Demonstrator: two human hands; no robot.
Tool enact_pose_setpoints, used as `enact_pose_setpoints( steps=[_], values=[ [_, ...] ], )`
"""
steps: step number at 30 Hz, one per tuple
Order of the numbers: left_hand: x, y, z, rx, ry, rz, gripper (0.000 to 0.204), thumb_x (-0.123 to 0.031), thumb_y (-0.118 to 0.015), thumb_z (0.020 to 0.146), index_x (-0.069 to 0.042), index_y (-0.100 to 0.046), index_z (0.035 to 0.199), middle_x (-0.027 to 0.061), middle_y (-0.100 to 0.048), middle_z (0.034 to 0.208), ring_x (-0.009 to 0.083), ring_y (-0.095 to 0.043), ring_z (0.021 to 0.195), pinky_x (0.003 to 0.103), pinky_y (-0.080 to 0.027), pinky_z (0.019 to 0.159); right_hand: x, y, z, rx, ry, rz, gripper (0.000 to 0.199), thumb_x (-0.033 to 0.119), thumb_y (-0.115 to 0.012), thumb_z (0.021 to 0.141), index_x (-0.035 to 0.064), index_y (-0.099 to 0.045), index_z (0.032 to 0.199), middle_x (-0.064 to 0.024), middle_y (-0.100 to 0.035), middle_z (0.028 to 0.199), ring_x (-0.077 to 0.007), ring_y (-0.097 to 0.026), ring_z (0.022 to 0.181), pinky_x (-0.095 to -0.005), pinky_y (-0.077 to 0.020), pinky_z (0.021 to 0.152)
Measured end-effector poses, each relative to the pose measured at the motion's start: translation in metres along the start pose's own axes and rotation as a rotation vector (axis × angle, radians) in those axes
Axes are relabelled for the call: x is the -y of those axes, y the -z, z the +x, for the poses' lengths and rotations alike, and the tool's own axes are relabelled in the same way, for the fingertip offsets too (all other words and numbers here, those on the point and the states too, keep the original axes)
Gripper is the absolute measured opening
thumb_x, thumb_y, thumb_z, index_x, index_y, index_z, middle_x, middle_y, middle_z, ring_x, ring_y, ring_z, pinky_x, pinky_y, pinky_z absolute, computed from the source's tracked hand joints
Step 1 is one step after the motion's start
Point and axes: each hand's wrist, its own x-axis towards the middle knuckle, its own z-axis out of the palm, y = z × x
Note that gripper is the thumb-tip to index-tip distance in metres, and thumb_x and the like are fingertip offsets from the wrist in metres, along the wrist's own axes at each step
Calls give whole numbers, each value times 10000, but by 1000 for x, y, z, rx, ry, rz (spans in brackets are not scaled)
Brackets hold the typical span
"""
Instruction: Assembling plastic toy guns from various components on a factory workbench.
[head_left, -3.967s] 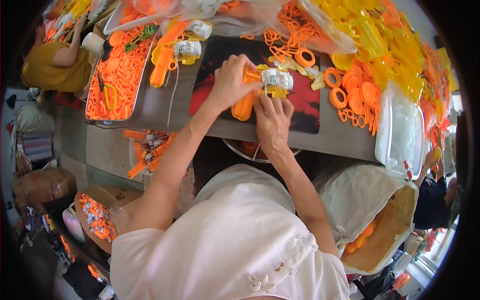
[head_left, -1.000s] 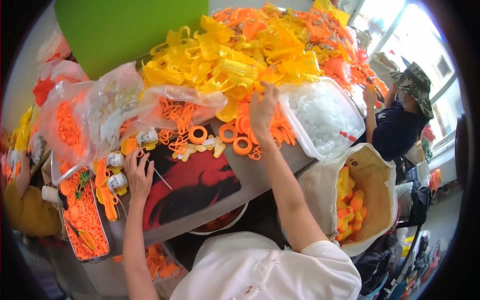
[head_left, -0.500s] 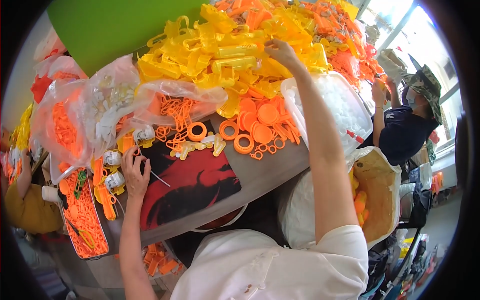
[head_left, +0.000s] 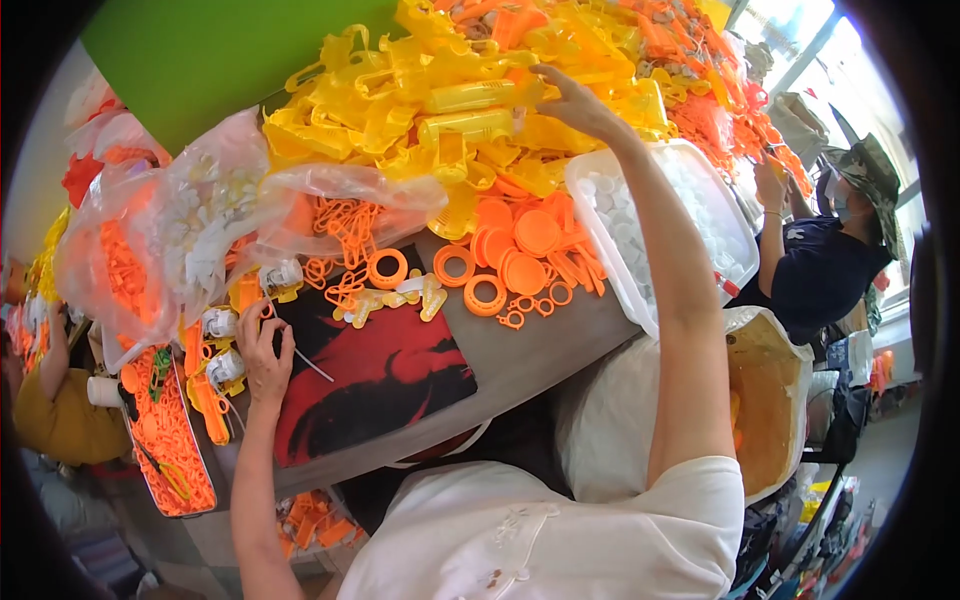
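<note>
Over the black-and-red mat (head_left: 385, 385), my left hand (head_left: 264, 365) curls its fingers at the left edge. A thin white strip (head_left: 315, 367) sticks out from beside its thumb; what the fingers close on is hidden. Close to that hand lie white round parts with clear housings (head_left: 225, 367) and orange and yellow pieces. My right arm stretches far forward, and my right hand (head_left: 582, 108), fingers apart and empty, is at the big heap of yellow plastic shells (head_left: 385, 105). Two longer yellow shells (head_left: 465, 127) lie just left of its fingertips.
Orange discs (head_left: 538, 232), rings (head_left: 485, 295) and clips lie mid-table. A white tub (head_left: 645, 240) of small white pieces stands under my right arm, above a lined sack (head_left: 775, 390). Clear bags (head_left: 120, 250) and a tray of orange parts (head_left: 172, 450) are left. A person (head_left: 825, 245) works at right.
My right hand has shifted slightly right across the yellow heap, its fingers spreading. My left hand stays at the mat's edge with its fingers curled a little more. The view has tilted slightly.
</note>
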Motion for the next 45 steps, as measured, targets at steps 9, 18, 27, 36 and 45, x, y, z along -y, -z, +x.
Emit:
enact_pose_setpoints(
  steps=[9, 18, 27, 36, 45],
  values=[
    [-2, 5, 1, 4, 2, 12, 106, -46, -666, 820, 3, -603, 890, 167, -551, 1232, 356, -496, 1202, 460, -376, 1023, 84, 18, -41, 344, -108, -543, 557, 282, -684, 855, 93, -523, 1353, -173, -576, 1301, -362, -517, 1223, -438, -428, 1010],
    [-1, 1, 1, 4, 4, 7, 85, -70, -652, 840, -8, -609, 881, 158, -549, 1246, 349, -486, 1215, 454, -368, 1037, 15, -60, -72, 169, 377, -722, 236, 227, -687, 785, 38, -658, 923, -184, -663, 949, -354, -636, 919, -459, -503, 809],
    [2, 1, -1, -9, 16, 11, 88, -71, -662, 828, -7, -618, 869, 148, -550, 1243, 343, -491, 1214, 454, -367, 1037, 25, -6, -17, -184, 112, -196, 253, 179, -706, 776, -24, -555, 764, -139, -558, 651, -272, -539, 602, -394, -441, 608],
    [-3, 3, 1, 15, 13, 16, 95, -61, -645, 845, 6, -602, 897, 163, -542, 1252, 351, -484, 1208, 450, -368, 1032, 22, 16, -6, -321, 50, -139, 251, 178, -710, 802, -30, -572, 775, -166, -566, 660, -288, -541, 622, -383, -448, 631],
    [-3, 0, 3, -20, 29, -14, 91, -62, -662, 815, 0, -610, 857, 147, -550, 1235, 343, -491, 1208, 456, -372, 1026, 14, 64, -1, -485, -4, -263, 336, 297, -719, 843, 3, -664, 997, -127, -670, 841, -231, -628, 781, -352, -483, 750]
  ],
)
